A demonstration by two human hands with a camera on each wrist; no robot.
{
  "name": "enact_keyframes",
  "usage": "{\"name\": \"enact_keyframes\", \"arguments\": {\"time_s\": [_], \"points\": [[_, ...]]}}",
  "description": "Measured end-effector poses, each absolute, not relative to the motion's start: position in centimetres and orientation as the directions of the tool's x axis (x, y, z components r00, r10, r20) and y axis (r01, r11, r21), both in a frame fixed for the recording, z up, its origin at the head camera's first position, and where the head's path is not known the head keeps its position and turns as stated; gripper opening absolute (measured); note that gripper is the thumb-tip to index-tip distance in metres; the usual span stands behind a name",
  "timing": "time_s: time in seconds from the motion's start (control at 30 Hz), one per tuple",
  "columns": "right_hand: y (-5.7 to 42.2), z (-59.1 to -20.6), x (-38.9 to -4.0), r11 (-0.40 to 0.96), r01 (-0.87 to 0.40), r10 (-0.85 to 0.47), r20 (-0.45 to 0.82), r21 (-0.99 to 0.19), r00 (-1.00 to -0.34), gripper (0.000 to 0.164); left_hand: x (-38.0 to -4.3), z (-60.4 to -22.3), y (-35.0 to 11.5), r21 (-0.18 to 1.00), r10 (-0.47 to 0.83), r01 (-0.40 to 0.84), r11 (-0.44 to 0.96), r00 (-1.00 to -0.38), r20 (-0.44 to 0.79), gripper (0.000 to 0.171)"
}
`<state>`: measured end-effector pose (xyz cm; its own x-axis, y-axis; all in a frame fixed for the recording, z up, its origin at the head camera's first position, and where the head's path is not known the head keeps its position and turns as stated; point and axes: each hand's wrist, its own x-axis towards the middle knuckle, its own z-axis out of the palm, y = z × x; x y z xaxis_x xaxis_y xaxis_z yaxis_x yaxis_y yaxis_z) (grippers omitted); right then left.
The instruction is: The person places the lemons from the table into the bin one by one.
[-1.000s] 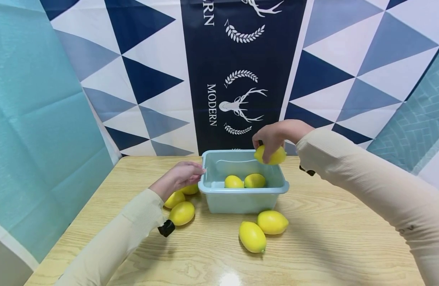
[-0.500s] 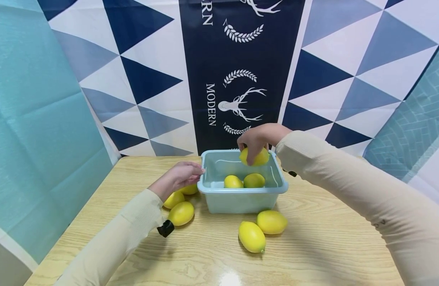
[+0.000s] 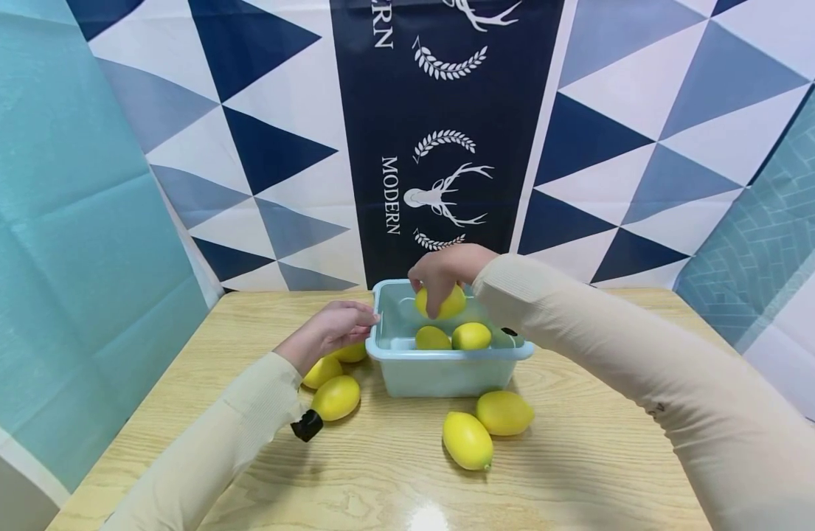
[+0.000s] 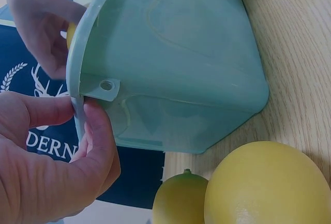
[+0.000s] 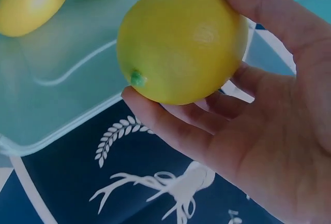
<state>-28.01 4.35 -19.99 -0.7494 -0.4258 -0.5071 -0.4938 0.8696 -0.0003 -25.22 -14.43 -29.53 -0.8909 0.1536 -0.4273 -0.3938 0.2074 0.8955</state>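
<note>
My right hand (image 3: 440, 276) grips a yellow lemon (image 5: 181, 43) between thumb and fingers, over the back part of a light blue plastic bin (image 3: 450, 376). A green stem tip shows on that lemon in the right wrist view. Below it, two lemons (image 3: 472, 336) lie side by side on the bin's floor. At the bin's left rim, my left hand (image 4: 67, 157) pinches the edge between thumb and fingers, beside a small tab with a hole.
Two lemons (image 3: 468, 441) lie on the wooden table (image 3: 580, 442) in front of the bin. Several more, one of them a lemon (image 3: 336, 398) near the left wrist, sit left of it. A patterned cloth (image 3: 281, 147) hangs behind the table.
My right hand has carried its lemon leftward and down, from over the bin's right back corner to further left inside its outline. The left hand stays on the rim.
</note>
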Motion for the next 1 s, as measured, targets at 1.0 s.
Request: {"name": "enact_keyframes", "arguments": {"time_s": [1.0], "points": [[2.1, -22.3, -28.2, 0.831, -0.556, -0.503, -0.475, -0.034, -0.722, 0.050, -25.2, -29.4, -14.5, 0.895, 0.157, -0.395, 0.207, -0.890, -0.428, 0.041]]}}
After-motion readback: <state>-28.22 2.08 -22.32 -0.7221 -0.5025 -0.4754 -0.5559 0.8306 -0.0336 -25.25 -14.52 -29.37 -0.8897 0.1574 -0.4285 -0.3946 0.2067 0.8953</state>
